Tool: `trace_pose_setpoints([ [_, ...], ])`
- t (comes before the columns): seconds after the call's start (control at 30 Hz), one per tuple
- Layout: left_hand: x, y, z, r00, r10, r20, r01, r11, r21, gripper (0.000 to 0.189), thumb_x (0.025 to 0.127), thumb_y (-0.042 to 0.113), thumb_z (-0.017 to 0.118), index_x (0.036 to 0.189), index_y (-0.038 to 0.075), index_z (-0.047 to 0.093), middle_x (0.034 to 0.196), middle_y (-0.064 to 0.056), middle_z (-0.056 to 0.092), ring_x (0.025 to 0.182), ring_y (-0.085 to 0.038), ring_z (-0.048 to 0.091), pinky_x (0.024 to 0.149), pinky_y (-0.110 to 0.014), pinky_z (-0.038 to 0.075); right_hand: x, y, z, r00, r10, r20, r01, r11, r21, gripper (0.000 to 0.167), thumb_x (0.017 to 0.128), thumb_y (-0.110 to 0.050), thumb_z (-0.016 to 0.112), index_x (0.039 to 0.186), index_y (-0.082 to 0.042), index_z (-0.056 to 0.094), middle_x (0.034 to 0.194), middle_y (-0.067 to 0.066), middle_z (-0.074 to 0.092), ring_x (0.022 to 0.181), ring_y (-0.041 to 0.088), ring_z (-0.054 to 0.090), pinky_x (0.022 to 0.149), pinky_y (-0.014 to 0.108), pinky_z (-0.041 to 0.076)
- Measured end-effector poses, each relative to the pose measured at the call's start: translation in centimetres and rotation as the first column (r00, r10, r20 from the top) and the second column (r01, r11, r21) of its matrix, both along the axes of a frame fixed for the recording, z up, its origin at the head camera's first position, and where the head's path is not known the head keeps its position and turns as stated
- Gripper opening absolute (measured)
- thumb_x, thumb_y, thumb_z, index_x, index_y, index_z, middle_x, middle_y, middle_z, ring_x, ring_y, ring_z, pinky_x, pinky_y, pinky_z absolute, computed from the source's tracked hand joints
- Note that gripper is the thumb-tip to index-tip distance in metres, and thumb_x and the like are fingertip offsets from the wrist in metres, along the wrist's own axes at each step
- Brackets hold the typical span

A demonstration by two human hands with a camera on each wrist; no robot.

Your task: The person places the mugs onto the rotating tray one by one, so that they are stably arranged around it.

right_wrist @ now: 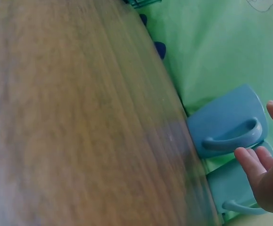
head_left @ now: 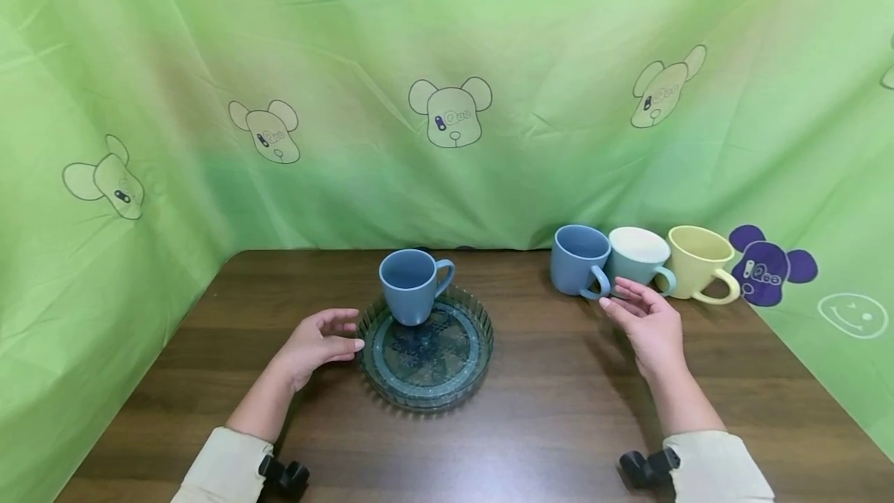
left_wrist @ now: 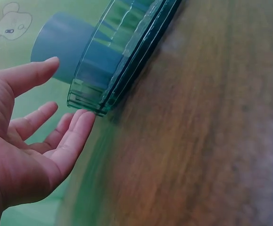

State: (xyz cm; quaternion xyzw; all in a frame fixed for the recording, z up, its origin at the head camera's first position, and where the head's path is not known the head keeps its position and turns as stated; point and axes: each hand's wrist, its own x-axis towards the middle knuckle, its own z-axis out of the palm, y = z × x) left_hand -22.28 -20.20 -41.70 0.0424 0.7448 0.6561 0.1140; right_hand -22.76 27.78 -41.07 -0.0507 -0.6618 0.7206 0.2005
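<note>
Wooden table (head_left: 545, 425), glass tray (head_left: 447, 379) set toward far edge, yellow mug (head_left: 686, 264), teal mug (head_left: 630, 268), blue mug (head_left: 571, 266) lined up at far right corner, left hand (head_left: 314, 345) held beside tray, right hand (head_left: 649, 324) by blue mug's handle, fingers parted on both, second blue mug (head_left: 407, 292) stood on tray.

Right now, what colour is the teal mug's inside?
White inside the teal mug; it shows best in the head view.

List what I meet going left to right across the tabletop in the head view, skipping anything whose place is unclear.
Left hand → blue mug in the glass dish → second blue mug → teal mug → yellow mug.
</note>
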Motion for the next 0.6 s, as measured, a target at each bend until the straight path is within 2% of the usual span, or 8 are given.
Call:
trace_pose_setpoints([
  [0.1, -0.4, 0.0, -0.1, 1.0, 0.02, -0.004, -0.02, 1.0, -0.002, 0.059, 0.084, 0.003, 0.073, 0.137, -0.007, 0.048, 0.131, -0.028, 0.051, 0.1, -0.022, 0.063, 0.083, -0.037, 0.056, -0.2, 0.0, -0.2, 0.998, -0.055, 0.037, 0.055, 0.998, 0.003, 0.045, 0.08, 0.007, 0.075, 0.123, 0.002, 0.063, 0.097, -0.008, 0.068, 0.08, 0.0, 0.066, 0.071, 0.011, 0.052],
  [0.23, -0.9, -0.1, -0.5, 0.999, 0.028, -0.024, -0.029, 1.0, -0.01, 0.057, 0.085, 0.003, 0.072, 0.136, -0.008, 0.05, 0.13, -0.027, 0.053, 0.1, -0.02, 0.063, 0.084, -0.033, 0.055, -0.8, -0.1, -0.5, 0.991, -0.11, 0.08, 0.111, 0.994, -0.008, 0.047, 0.08, 0.008, 0.075, 0.125, 0.004, 0.061, 0.097, -0.008, 0.067, 0.079, 0.0, 0.065, 0.07, 0.01, 0.051],
  [0.37, -1.3, -0.2, -0.8, 0.998, 0.028, -0.048, -0.029, 0.999, -0.031, 0.054, 0.086, 0.007, 0.073, 0.134, -0.006, 0.053, 0.13, -0.025, 0.055, 0.107, -0.023, 0.059, 0.085, -0.028, 0.053, -1.2, -0.2, -0.7, 0.99, -0.109, 0.088, 0.116, 0.99, -0.084, 0.044, 0.08, 0.012, 0.072, 0.123, 0.003, 0.063, 0.097, -0.005, 0.067, 0.076, 0.001, 0.066, 0.066, 0.015, 0.055],
  [0.47, -1.6, -0.1, -1.0, 0.999, 0.03, -0.044, -0.031, 0.999, -0.01, 0.053, 0.086, 0.007, 0.072, 0.135, -0.006, 0.053, 0.131, -0.024, 0.054, 0.109, -0.023, 0.058, 0.086, -0.028, 0.053, -1.5, -0.3, -0.8, 0.991, -0.094, 0.092, 0.108, 0.982, -0.154, 0.045, 0.08, 0.015, 0.07, 0.122, 0.002, 0.064, 0.097, -0.004, 0.067, 0.073, 0.003, 0.067, 0.063, 0.02, 0.057],
  [0.6, -2.1, 0.1, -1.1, 0.999, 0.029, -0.036, -0.028, 0.999, 0.023, 0.054, 0.086, 0.005, 0.071, 0.136, -0.006, 0.051, 0.133, -0.025, 0.052, 0.107, -0.021, 0.059, 0.086, -0.031, 0.055, -2.0, -0.3, -0.7, 0.989, -0.076, 0.126, 0.099, 0.977, -0.191, 0.052, 0.08, 0.014, 0.071, 0.13, 0.003, 0.059, 0.097, -0.005, 0.065, 0.073, 0.004, 0.066, 0.066, 0.023, 0.058],
])
